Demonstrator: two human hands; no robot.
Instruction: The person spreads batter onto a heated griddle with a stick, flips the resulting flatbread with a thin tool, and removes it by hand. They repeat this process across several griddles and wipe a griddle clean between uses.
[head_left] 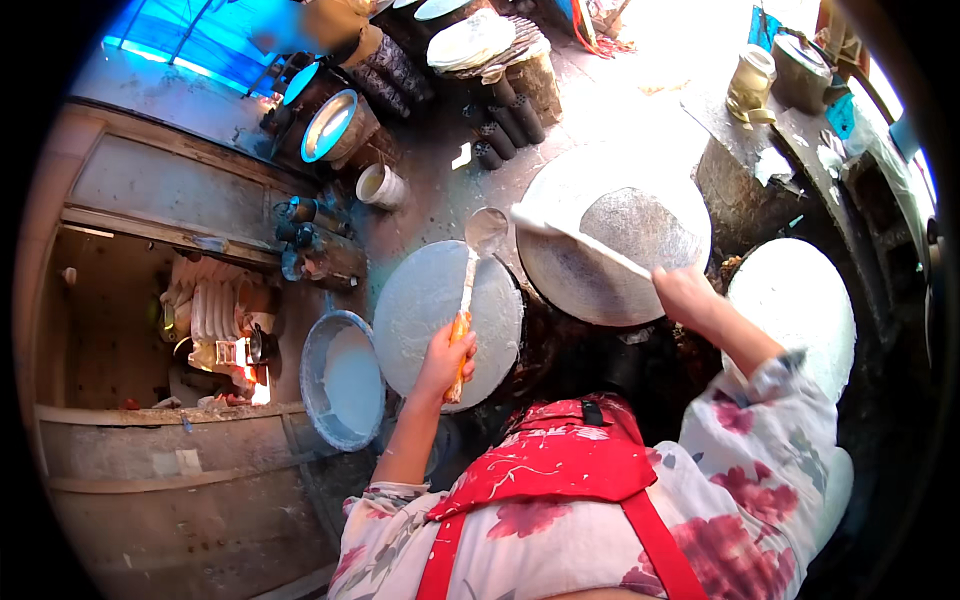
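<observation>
The right grip (685,297), nearer the big pan (640,225), is holding a stick (600,249) slanting forward-left over it, and the left grip (444,364) is holding a ladle (468,285).

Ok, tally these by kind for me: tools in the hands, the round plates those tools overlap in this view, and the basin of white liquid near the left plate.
Ladle: 1, in the left hand
Long pale stick: 1, in the right hand
Round plates: 2, left plate and middle plate
Basin: 1
Total: 5
</observation>
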